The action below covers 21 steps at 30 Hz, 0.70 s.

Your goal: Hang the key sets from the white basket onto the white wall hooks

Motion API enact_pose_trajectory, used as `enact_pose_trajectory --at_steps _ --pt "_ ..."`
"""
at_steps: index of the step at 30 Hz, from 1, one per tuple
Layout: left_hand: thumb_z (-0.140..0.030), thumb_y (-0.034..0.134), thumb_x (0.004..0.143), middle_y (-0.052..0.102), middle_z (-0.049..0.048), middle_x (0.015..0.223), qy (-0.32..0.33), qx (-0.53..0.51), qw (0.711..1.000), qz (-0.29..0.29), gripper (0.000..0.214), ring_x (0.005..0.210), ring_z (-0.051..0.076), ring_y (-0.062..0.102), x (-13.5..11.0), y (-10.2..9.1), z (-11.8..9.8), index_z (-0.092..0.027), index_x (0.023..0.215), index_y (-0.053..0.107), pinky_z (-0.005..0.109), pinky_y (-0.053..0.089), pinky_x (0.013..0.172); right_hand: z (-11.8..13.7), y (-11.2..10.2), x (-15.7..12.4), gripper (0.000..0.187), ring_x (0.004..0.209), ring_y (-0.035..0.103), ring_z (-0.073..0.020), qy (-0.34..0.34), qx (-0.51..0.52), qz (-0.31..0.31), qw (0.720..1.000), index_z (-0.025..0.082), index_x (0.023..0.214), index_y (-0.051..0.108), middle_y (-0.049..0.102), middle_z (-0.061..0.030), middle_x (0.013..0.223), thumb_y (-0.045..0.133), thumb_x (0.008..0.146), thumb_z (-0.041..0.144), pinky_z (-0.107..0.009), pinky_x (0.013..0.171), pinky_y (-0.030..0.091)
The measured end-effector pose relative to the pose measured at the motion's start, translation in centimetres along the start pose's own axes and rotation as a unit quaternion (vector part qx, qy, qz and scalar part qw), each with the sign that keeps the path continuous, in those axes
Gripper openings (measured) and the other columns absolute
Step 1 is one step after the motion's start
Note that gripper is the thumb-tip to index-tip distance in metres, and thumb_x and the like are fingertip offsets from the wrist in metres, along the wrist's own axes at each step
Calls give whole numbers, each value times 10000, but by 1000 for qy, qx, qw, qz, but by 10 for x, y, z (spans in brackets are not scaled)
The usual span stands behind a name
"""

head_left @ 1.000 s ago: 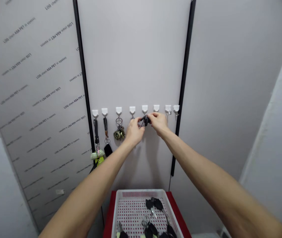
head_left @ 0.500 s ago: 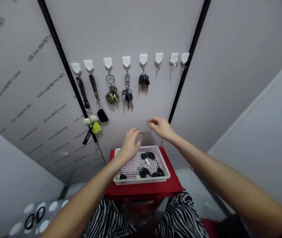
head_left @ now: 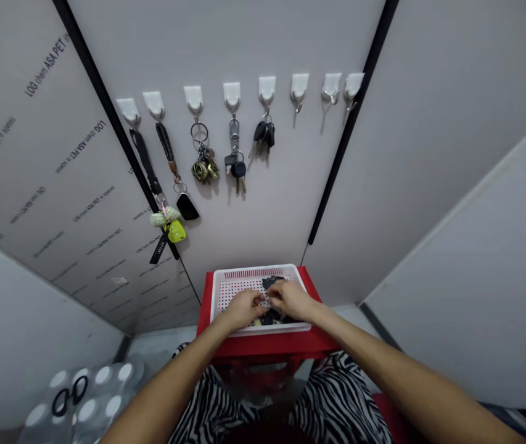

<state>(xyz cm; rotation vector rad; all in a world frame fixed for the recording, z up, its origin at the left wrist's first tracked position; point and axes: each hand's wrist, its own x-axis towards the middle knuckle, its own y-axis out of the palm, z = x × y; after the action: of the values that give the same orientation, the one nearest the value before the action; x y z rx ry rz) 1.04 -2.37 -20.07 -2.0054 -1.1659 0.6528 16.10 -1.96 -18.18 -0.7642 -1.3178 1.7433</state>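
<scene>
Both of my hands are down inside a white perforated plastic basket (head_left: 217,296). My left hand (head_left: 244,307) is closed, with thumb and fingers pinched at a metal key ring (head_left: 263,305). From the other side my right hand (head_left: 290,297) pinches at the same ring, its fingertips partly hidden. Black-headed keys (head_left: 269,317) lie just below the ring, partly covered by my right hand. More black keys (head_left: 269,282) show behind my right fingers, near the far side of the basket.
The basket stands on a red surface (head_left: 263,345) before a grey wall. Above is a row of white hooks (head_left: 267,89); the left ones carry key bunches (head_left: 205,166) and strap keychains (head_left: 147,160). Lower left are clear-wrapped bottles (head_left: 87,410) with a black handle (head_left: 69,396).
Both hands have dropped from in front of the wall into the basket and closed around the key ring. The view has shifted slightly; the hanging keys stay on their hooks.
</scene>
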Motion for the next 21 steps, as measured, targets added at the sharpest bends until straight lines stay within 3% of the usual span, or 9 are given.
enact_pose_trajectory --at_steps 4,8,15,21 --pt "-93 429 563 544 -11 636 -27 -60 997 32 235 585 82 467 -5 1 9 -136 762 545 173 351 539 3 14 -4 175 528 449 -85 -13 78 76 994 163 664 589 564 -15 581 469 619 282 -183 492 282" --pt "-83 416 560 502 -28 544 -52 -126 990 28 191 506 66 424 -4 -2 8 -121 691 549 167 325 484 5 13 -1 170 467 390 -57 24 216 35 975 142 632 563 507 13 515 460 627 277 -166 450 273" --pt "-114 461 583 446 -40 560 0 -327 937 -126 140 532 49 417 9 -46 -18 -122 720 482 166 346 532 5 -29 9 204 431 370 -42 65 448 -49 890 121 597 475 433 39 477 446 628 321 -164 429 287" --pt "-70 457 579 464 -31 584 33 -348 922 -166 124 557 51 438 17 -72 -42 -127 688 469 177 374 565 9 -67 17 182 409 366 -39 63 480 -117 867 128 575 443 414 52 448 451 609 306 -174 435 311"
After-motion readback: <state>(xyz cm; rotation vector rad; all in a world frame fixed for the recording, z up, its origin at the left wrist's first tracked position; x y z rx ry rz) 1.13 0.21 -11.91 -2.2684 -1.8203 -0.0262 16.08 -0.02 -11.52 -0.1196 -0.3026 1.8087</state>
